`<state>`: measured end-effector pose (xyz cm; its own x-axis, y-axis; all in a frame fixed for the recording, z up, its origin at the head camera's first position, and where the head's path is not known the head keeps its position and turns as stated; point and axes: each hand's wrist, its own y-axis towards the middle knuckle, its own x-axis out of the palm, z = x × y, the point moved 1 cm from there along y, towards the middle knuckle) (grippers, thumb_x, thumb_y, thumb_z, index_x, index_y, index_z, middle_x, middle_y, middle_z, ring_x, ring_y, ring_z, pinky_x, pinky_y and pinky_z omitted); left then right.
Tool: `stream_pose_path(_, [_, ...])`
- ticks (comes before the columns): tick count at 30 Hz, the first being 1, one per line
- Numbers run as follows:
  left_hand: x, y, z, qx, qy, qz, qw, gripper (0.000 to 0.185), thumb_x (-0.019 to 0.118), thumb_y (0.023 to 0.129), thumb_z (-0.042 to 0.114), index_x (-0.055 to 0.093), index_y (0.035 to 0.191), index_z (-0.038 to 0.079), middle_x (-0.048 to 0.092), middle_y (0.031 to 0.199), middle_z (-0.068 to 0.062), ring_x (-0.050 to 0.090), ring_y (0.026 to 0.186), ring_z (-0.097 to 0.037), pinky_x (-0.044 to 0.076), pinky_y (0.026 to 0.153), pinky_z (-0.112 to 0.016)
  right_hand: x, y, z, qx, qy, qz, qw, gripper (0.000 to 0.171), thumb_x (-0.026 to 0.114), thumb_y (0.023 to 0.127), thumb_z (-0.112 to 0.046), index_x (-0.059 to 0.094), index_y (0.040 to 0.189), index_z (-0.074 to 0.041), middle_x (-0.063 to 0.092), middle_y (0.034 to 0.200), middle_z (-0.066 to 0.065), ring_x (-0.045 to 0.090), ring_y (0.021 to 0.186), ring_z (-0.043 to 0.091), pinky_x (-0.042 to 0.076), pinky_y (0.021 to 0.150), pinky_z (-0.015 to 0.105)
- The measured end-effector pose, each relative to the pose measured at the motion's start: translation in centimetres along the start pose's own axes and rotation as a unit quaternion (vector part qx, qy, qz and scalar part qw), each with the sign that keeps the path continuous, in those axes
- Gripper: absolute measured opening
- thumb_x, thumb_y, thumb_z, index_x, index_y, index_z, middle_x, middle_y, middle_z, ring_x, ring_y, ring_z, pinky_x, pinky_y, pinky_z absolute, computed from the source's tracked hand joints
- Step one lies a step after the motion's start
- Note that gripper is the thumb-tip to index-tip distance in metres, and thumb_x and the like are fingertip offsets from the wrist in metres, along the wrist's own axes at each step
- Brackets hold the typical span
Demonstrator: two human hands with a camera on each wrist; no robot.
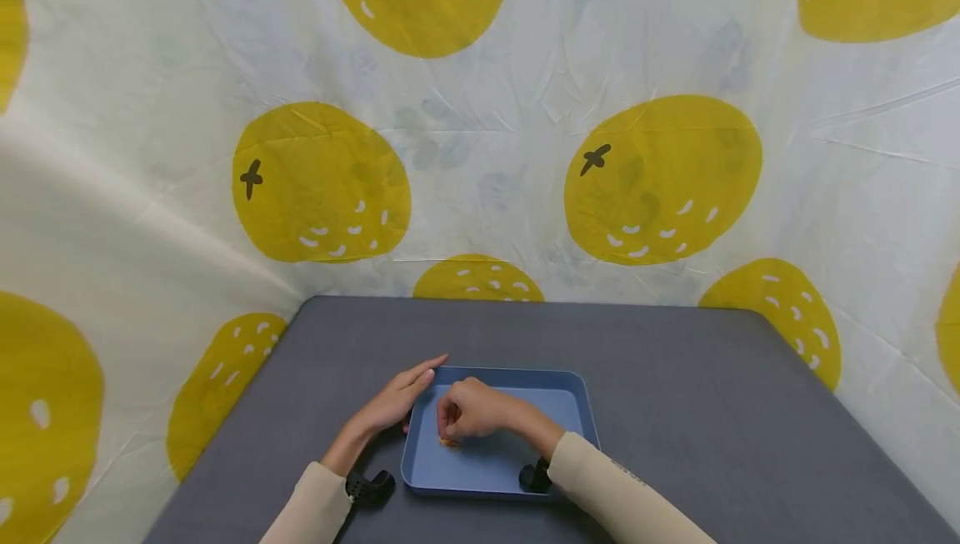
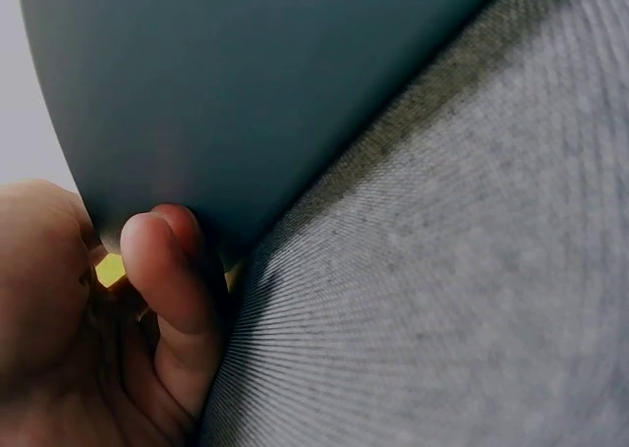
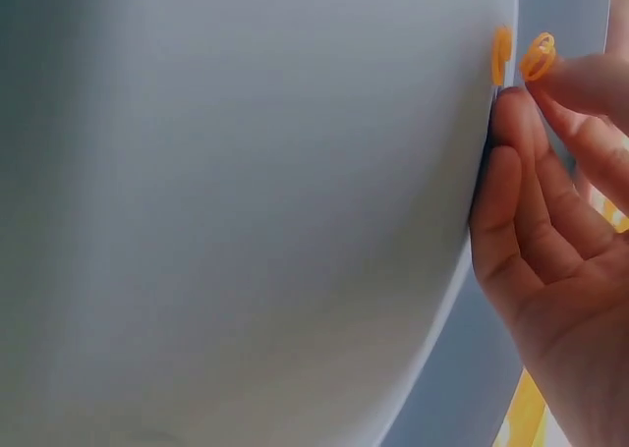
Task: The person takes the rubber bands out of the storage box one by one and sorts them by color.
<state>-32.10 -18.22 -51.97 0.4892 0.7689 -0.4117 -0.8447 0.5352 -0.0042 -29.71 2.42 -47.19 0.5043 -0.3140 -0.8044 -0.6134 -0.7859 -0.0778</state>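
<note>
A shallow blue tray (image 1: 480, 473) lies on the dark grey table. My left hand (image 1: 395, 401) holds its far left corner, thumb at the rim; in the left wrist view, fingertips (image 2: 147, 246) press the outer wall. Inside the tray, at its left half, my right hand (image 1: 471, 411) bends down over small orange bits. The right wrist view has the thumb and index finger pinching a thin looped orange rubber band (image 3: 528, 72). Beside it, another orange loop (image 3: 498, 59) stands against the tray floor. The remaining right fingers curl close to that floor.
The grey tabletop (image 1: 675, 411) extends around the tray on all sides. Behind and beside it hangs a pale cloth (image 1: 487, 194) printed with large yellow fruit. Black wrist cameras (image 1: 372, 490) sit by both cuffs, the right one overlapping the tray's near edge.
</note>
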Motion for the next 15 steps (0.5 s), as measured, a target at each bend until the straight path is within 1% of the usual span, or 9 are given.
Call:
stream_pose_path(2, [0.07, 0.02, -0.06, 0.003, 0.001, 0.000, 1.0000, 0.052, 0.032, 0.114, 0.041, 0.034, 0.163, 0.022, 0.037, 0.163, -0.020, 0.046, 0.042, -0.013, 0.050, 0.044, -0.033, 0.00, -0.04, 0.05, 0.001, 0.003, 0.007, 1.000, 0.016, 0.075, 0.092, -0.008, 0.074, 0.079, -0.016, 0.065, 0.070, -0.013, 0.055, 0.061, -0.003, 0.048, 0.058, 0.014])
stream_pose_path(5, [0.06, 0.03, -0.12, 0.004, 0.001, 0.004, 1.0000, 0.052, 0.033, 0.114, 0.040, 0.035, 0.163, 0.022, 0.038, 0.163, -0.020, 0.045, 0.041, -0.012, 0.049, 0.043, -0.033, -0.07, -0.07, 0.06, 0.005, 0.012, 0.015, 1.000, 0.015, 0.075, 0.091, -0.007, 0.074, 0.079, -0.017, 0.065, 0.070, -0.013, 0.056, 0.061, -0.003, 0.049, 0.059, 0.014])
stream_pose_path(6, [0.05, 0.03, -0.15, 0.004, -0.001, 0.005, 1.0000, 0.052, 0.033, 0.114, 0.039, 0.035, 0.163, 0.022, 0.041, 0.160, -0.022, 0.045, 0.041, -0.012, 0.049, 0.043, -0.032, -0.08, -0.07, 0.08, 0.007, 0.016, 0.017, 1.000, 0.014, 0.076, 0.091, -0.008, 0.074, 0.080, -0.017, 0.066, 0.071, -0.012, 0.057, 0.061, -0.003, 0.049, 0.059, 0.014])
stream_pose_path(7, [0.04, 0.04, -0.17, 0.003, -0.001, 0.004, 1.0000, 0.052, 0.033, 0.114, 0.039, 0.035, 0.163, 0.023, 0.048, 0.151, -0.029, 0.045, 0.041, -0.012, 0.049, 0.043, -0.032, -0.11, -0.09, 0.08, 0.011, 0.023, 0.017, 1.000, 0.013, 0.076, 0.091, -0.008, 0.075, 0.081, -0.016, 0.067, 0.071, -0.012, 0.058, 0.061, -0.003, 0.050, 0.059, 0.014])
stream_pose_path(8, [0.03, 0.05, -0.18, 0.001, -0.002, 0.004, 1.0000, 0.052, 0.033, 0.114, 0.040, 0.035, 0.163, 0.023, 0.052, 0.143, -0.033, 0.044, 0.040, -0.012, 0.048, 0.043, -0.031, -0.15, -0.11, 0.09, 0.013, 0.031, 0.017, 0.999, 0.012, 0.077, 0.091, -0.007, 0.075, 0.082, -0.015, 0.068, 0.071, -0.011, 0.059, 0.062, -0.003, 0.051, 0.060, 0.014])
stream_pose_path(11, [0.02, 0.09, -0.15, 0.001, -0.002, 0.004, 1.0000, 0.052, 0.034, 0.114, 0.040, 0.035, 0.163, 0.023, 0.053, 0.141, -0.034, 0.044, 0.041, -0.012, 0.048, 0.043, -0.031, -0.28, -0.21, 0.00, 0.019, 0.045, 0.019, 0.999, 0.010, 0.077, 0.091, -0.006, 0.078, 0.084, -0.013, 0.071, 0.073, -0.009, 0.062, 0.064, -0.003, 0.053, 0.062, 0.015])
stream_pose_path(13, [0.04, 0.14, -0.07, 0.002, 0.003, 0.005, 1.0000, 0.052, 0.035, 0.114, 0.039, 0.035, 0.163, 0.023, 0.052, 0.145, -0.032, 0.044, 0.042, -0.011, 0.049, 0.048, -0.030, -0.39, -0.27, -0.02, 0.021, 0.045, 0.020, 0.999, 0.011, 0.077, 0.091, -0.005, 0.079, 0.083, -0.013, 0.072, 0.074, -0.009, 0.063, 0.064, -0.002, 0.054, 0.064, 0.015])
stream_pose_path(14, [0.05, 0.13, -0.02, 0.002, 0.006, 0.007, 1.0000, 0.051, 0.035, 0.114, 0.039, 0.036, 0.163, 0.023, 0.046, 0.156, -0.024, 0.043, 0.043, -0.011, 0.050, 0.051, -0.031, -0.44, -0.29, -0.05, 0.020, 0.040, 0.020, 0.999, 0.012, 0.078, 0.091, -0.005, 0.079, 0.082, -0.013, 0.072, 0.074, -0.009, 0.062, 0.065, -0.002, 0.054, 0.065, 0.015])
stream_pose_path(15, [0.05, 0.11, 0.01, 0.002, 0.007, 0.009, 0.9999, 0.051, 0.035, 0.114, 0.039, 0.036, 0.163, 0.022, 0.040, 0.161, -0.020, 0.043, 0.044, -0.011, 0.051, 0.054, -0.031, -0.47, -0.30, -0.06, 0.020, 0.034, 0.019, 0.999, 0.013, 0.078, 0.091, -0.005, 0.079, 0.081, -0.014, 0.072, 0.074, -0.010, 0.061, 0.065, -0.002, 0.054, 0.065, 0.015])
